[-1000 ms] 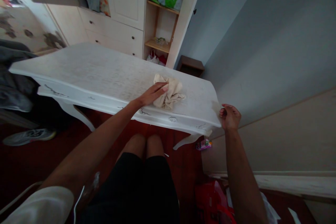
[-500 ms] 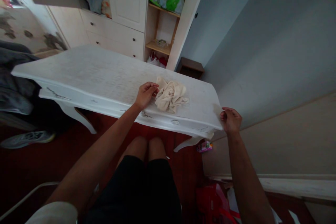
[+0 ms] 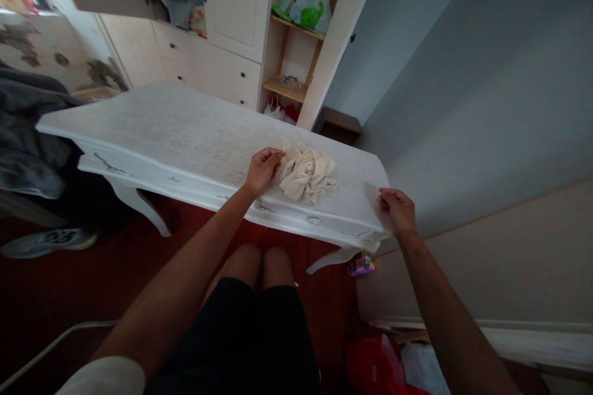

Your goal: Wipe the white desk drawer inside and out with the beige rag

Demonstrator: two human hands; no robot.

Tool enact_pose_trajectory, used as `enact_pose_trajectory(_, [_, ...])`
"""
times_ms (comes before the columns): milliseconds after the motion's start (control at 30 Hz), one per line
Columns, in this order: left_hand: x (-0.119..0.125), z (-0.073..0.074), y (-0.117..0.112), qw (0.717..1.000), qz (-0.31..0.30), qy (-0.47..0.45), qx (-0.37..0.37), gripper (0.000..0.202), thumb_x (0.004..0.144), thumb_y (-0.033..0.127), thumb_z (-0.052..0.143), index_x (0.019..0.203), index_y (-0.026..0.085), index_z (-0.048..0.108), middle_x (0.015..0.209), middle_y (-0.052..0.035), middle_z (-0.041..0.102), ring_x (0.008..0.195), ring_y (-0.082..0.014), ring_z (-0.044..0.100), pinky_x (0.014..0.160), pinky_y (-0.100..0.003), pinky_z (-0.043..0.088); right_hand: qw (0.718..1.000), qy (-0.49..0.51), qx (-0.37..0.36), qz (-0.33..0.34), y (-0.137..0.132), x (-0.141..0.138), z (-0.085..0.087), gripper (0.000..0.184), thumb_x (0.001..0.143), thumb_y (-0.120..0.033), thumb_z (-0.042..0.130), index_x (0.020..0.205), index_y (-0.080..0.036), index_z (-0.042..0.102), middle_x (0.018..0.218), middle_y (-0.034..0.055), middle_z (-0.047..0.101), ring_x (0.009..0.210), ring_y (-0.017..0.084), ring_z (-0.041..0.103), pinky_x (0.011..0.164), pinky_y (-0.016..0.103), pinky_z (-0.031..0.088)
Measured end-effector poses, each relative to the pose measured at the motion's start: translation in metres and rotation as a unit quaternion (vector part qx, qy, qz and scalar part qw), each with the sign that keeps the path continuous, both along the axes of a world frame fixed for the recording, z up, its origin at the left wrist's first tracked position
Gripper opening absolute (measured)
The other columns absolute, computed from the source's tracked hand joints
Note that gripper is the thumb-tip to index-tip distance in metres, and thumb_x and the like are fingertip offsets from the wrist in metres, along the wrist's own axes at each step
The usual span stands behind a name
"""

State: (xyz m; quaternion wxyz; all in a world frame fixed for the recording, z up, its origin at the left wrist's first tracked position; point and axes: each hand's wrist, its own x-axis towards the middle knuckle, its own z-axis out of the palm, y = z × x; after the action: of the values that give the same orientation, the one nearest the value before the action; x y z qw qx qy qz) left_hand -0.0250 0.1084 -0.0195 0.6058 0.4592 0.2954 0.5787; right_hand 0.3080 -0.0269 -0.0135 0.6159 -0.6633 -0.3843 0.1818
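A white table [image 3: 185,117]; at four o'clock on its top, a crumpled cloth [image 3: 308,176], likely light, soft, easiest gripped by a fold; left hand [image 3: 264,170] half-curled at its ten o'clock edge, right hand [image 3: 399,208] likewise at four (any pinch, I cannot tell).

A pale off-white sleeve [image 3: 106,378] is covering the upper part of the left arm [image 3: 194,274], well behind the left hand [image 3: 264,171], and is ending in a plain, rounded edge. The right forearm [image 3: 445,302] is showing uncovered behind the right hand [image 3: 398,211]. Lower down, between both arms, black shorts [image 3: 241,339] are stopping just above the bare, rounded knees [image 3: 247,264].
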Motion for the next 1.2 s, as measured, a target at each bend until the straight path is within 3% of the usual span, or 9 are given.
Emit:
enact_pose_trajectory(133, [-0.001, 0.002, -0.002, 1.000, -0.014, -0.004, -0.018, 0.024, 0.067, 0.034, 0.065, 0.084, 0.017, 0.061, 0.040, 0.0106, 0.036, 0.033, -0.0040, 0.021, 0.035, -0.018, 0.013, 0.971, -0.196, 0.047, 0.131, 0.015, -0.070, 0.028, 0.052, 0.075, -0.049, 0.071, 0.118, -0.021, 0.060, 0.110, 0.0088, 0.064, 0.091, 0.018, 0.063, 0.072, 0.030, 0.054])
enact_pose_trajectory(267, [-0.001, 0.002, -0.004, 1.000, -0.009, -0.002, -0.005, 0.024, 0.067, 0.035, 0.066, 0.083, 0.017, 0.061, 0.039, 0.0109, 0.034, 0.032, -0.0044, 0.021, 0.034, -0.019, 0.013, 0.833, -0.463, 0.017, 0.301, 0.045, -0.137, 0.055, 0.090, 0.068, -0.057, 0.078, 0.145, -0.025, 0.043, 0.156, 0.0122, 0.028, 0.141, 0.033, 0.031, 0.108, 0.050, 0.038])
enact_pose_trajectory(367, [-0.001, 0.001, -0.003, 1.000, 0.002, 0.002, -0.005, 0.024, 0.069, 0.034, 0.065, 0.084, 0.016, 0.062, 0.040, 0.0102, 0.037, 0.032, -0.0042, 0.022, 0.035, -0.019, 0.014, 0.727, -0.574, -0.110, 0.360, 0.079, -0.158, 0.059, 0.101, 0.062, -0.061, 0.081, 0.148, -0.024, 0.042, 0.157, 0.0139, 0.027, 0.145, 0.042, 0.019, 0.113, 0.060, 0.025])
enact_pose_trajectory(500, [-0.001, -0.001, -0.001, 1.000, 0.019, 0.009, -0.006, 0.023, 0.069, 0.033, 0.063, 0.084, 0.016, 0.062, 0.041, 0.0093, 0.040, 0.032, -0.0040, 0.025, 0.035, -0.019, 0.015, 0.682, -0.591, -0.185, 0.390, 0.110, -0.155, 0.056, 0.085, 0.069, -0.058, 0.075, 0.141, -0.023, 0.047, 0.142, 0.0134, 0.048, 0.127, 0.034, 0.049, 0.103, 0.046, 0.041])
enact_pose_trajectory(733, [-0.001, -0.004, -0.002, 0.999, 0.033, 0.009, 0.012, 0.021, 0.069, 0.032, 0.062, 0.083, 0.016, 0.063, 0.042, 0.0087, 0.039, 0.034, -0.0041, 0.025, 0.036, -0.019, 0.015, 0.694, -0.648, -0.187, 0.253, 0.100, -0.138, 0.057, 0.051, 0.069, -0.044, 0.070, 0.113, -0.021, 0.058, 0.116, 0.0093, 0.062, 0.094, 0.030, 0.062, 0.072, 0.036, 0.046])
enact_pose_trajectory(967, [-0.006, -0.001, -0.015, 0.996, 0.073, 0.025, 0.052, 0.018, 0.074, 0.031, 0.062, 0.085, 0.017, 0.064, 0.049, 0.0069, 0.041, 0.039, -0.0048, 0.032, 0.039, -0.019, 0.021, 0.827, -0.538, -0.108, 0.125, 0.082, -0.066, 0.022, 0.050, 0.069, -0.039, 0.066, 0.114, -0.020, 0.055, 0.117, 0.0101, 0.059, 0.098, 0.030, 0.058, 0.077, 0.038, 0.045])
enact_pose_trajectory(1067, [-0.013, -0.021, -0.045, 0.984, 0.124, 0.070, 0.104, 0.019, 0.080, 0.034, 0.060, 0.087, 0.018, 0.067, 0.052, 0.0047, 0.045, 0.045, -0.0072, 0.041, 0.044, -0.020, 0.029, 0.891, -0.437, -0.032, 0.122, 0.073, -0.041, 0.005, 0.048, 0.067, -0.035, 0.066, 0.110, -0.020, 0.052, 0.109, 0.0081, 0.058, 0.093, 0.026, 0.057, 0.080, 0.037, 0.045])
enact_pose_trajectory(1133, [-0.016, -0.046, -0.075, 0.957, 0.243, 0.104, 0.123, 0.019, 0.081, 0.033, 0.058, 0.090, 0.020, 0.068, 0.059, 0.0028, 0.051, 0.050, -0.0084, 0.045, 0.048, -0.021, 0.034, 0.921, -0.366, 0.007, 0.136, 0.070, -0.032, -0.005, 0.047, 0.067, -0.032, 0.064, 0.111, -0.020, 0.049, 0.102, 0.0055, 0.058, 0.087, 0.023, 0.056, 0.079, 0.036, 0.045])
enact_pose_trajectory(1200, [-0.016, -0.075, -0.108, 0.941, 0.270, 0.165, 0.122, 0.018, 0.079, 0.033, 0.058, 0.084, 0.020, 0.069, 0.063, 0.0004, 0.059, 0.053, -0.0097, 0.050, 0.051, -0.021, 0.038, 0.938, -0.313, 0.037, 0.145, 0.071, -0.029, -0.014, 0.048, 0.068, -0.028, 0.061, 0.112, -0.020, 0.046, 0.098, 0.0042, 0.056, 0.084, 0.022, 0.055, 0.077, 0.035, 0.045])
